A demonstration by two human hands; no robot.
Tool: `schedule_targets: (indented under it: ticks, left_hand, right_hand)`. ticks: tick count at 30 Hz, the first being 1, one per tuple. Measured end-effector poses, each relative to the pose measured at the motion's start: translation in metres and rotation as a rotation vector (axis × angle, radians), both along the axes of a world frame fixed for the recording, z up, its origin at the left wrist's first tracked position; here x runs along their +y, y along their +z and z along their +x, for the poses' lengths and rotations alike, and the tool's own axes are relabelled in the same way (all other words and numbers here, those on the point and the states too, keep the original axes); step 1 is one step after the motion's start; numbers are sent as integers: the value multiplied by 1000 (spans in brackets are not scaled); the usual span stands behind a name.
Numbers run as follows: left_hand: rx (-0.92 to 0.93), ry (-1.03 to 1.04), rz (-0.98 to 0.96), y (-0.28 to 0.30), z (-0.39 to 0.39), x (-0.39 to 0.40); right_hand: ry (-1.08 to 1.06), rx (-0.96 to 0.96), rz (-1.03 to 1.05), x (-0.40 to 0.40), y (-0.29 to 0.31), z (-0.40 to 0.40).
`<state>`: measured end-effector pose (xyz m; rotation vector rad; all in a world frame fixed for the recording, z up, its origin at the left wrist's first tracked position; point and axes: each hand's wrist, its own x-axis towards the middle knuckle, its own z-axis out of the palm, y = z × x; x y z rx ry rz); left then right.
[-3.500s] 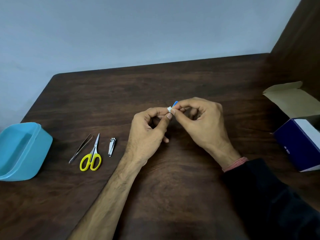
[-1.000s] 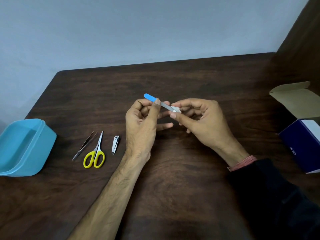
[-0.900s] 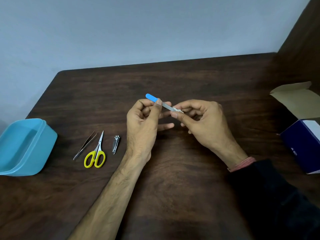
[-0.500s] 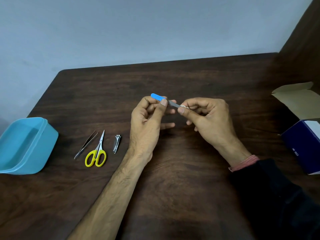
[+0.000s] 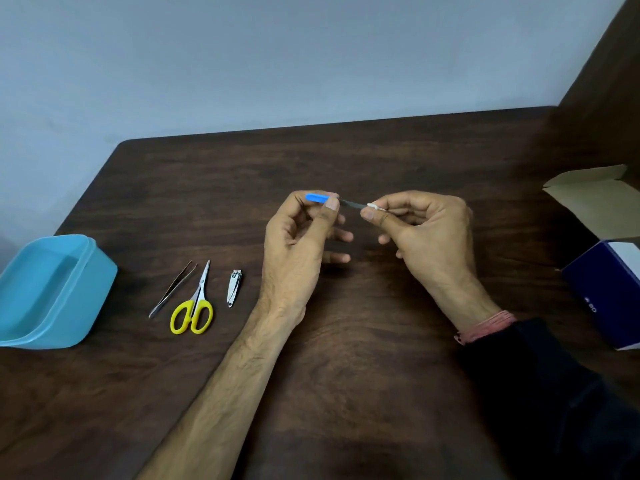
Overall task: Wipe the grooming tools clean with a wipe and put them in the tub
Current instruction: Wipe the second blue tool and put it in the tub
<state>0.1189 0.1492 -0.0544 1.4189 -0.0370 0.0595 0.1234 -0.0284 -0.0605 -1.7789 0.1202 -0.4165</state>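
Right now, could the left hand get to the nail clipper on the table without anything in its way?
Probably yes. The nail clipper lies in the open just left of the left hand, apart from the scissors. But that hand's grip is taken up by the nail file, which it would first have to pass over or set down.

Dark wood surface (image 5: 346, 393) is sitting against a pale wall (image 5: 277, 57), open navy box (image 5: 606, 289) hanging out at the right edge.

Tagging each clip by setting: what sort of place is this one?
Probably a plain desk in a room corner, staged for the task: a dark wooden table against a bare pale wall, with a blue tub and an opened carton.
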Motion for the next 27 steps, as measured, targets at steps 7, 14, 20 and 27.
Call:
schedule_targets:
  ticks: [7, 14, 20, 27]
  left_hand:
    - [18, -30, -31, 2, -4, 1]
    - [-45, -97, 140, -6, -5, -1]
    - [-40, -38, 201, -8, -3, -3]
    - [-30, -5, 192, -7, -3, -3]
  right_hand:
    - [-9, 9, 86, -1, 1, -2]
    - [48, -13, 128, -2, -2, 2]
    - [196, -40, 157, -2, -4, 4]
    - [181, -25, 261, -3, -2, 5]
